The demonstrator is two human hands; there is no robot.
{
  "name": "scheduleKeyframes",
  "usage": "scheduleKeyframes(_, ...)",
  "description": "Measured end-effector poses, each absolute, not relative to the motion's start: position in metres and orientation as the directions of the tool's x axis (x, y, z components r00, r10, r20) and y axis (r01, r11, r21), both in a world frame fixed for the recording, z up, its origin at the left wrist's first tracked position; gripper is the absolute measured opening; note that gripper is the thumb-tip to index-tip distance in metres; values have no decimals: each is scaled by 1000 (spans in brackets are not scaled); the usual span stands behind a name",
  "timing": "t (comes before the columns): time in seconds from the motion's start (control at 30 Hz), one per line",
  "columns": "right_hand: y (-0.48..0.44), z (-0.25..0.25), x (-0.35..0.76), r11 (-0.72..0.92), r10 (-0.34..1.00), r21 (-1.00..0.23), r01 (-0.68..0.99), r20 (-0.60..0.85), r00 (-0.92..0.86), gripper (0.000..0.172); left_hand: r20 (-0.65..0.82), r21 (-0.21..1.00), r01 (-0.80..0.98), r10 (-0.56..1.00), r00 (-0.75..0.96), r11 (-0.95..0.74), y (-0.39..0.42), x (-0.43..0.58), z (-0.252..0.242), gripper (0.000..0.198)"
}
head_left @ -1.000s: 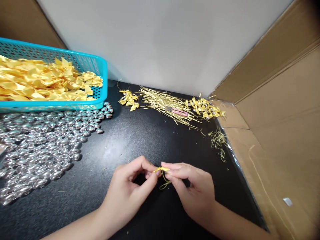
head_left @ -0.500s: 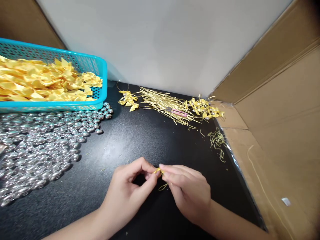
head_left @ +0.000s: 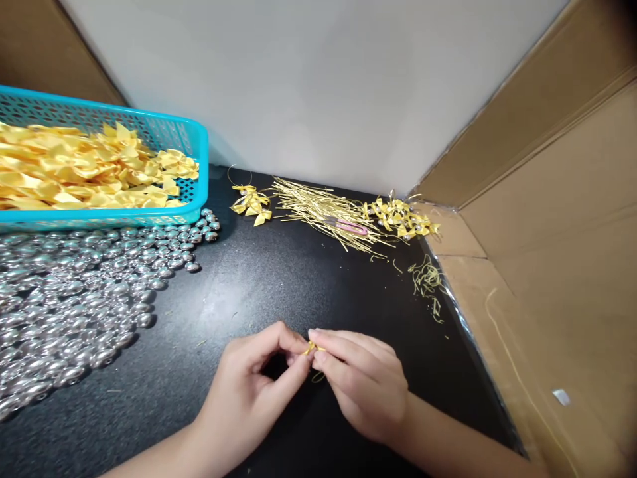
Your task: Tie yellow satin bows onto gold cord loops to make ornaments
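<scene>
Low over the black tabletop (head_left: 279, 285), my left hand (head_left: 249, 392) and my right hand (head_left: 361, 382) meet fingertip to fingertip. Both pinch a small yellow ribbon bow (head_left: 312, 347) between thumb and forefingers. A thin gold thread loop (head_left: 317, 377) hangs below the bow. Most of the bow is hidden by my fingers.
A turquoise basket (head_left: 149, 216) full of yellow ribbon bows sits at the back left. Several silver beads (head_left: 74, 299) spread below it. Farther back lie a few bows (head_left: 251, 202), a bundle of gold threads (head_left: 323, 212), finished bows (head_left: 401, 218) and thread scraps (head_left: 425, 282). Cardboard (head_left: 552, 265) walls the right side.
My fingers have closed tighter round the bow, hiding more of it and the thread. The view has shifted slightly, so everything sits a little lower and to the left.
</scene>
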State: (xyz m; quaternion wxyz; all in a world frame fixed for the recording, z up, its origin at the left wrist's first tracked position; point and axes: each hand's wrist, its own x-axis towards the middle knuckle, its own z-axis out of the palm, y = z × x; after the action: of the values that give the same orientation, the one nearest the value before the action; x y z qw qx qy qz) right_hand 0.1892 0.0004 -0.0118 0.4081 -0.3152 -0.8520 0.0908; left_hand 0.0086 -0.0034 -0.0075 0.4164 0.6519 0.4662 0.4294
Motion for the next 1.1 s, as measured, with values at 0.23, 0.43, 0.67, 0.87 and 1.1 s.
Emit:
scheduleKeyframes(0.23,8,1,188,770,593,-351,533,702,-395,24,192,948,222,966,171,-228,-5,8,-12,13)
scheduleKeyframes(0.43,7,-3,188,780,530,-257,571,756,-384,19,312,918,199,935,169,-342,-7,6,-17,19)
scheduleKeyframes(0.67,3,-2,189,789,510,-204,579,744,-432,14,496,814,205,834,240,-543,-7,7,-6,20)
scheduleKeyframes(0.87,6,2,188,787,521,-219,577,737,-431,14,542,769,229,799,258,-596,-6,7,-1,18)
scheduleKeyframes(1.1,14,8,196,801,594,-462,380,691,-411,25,585,731,231,764,273,-642,-4,2,-6,20)
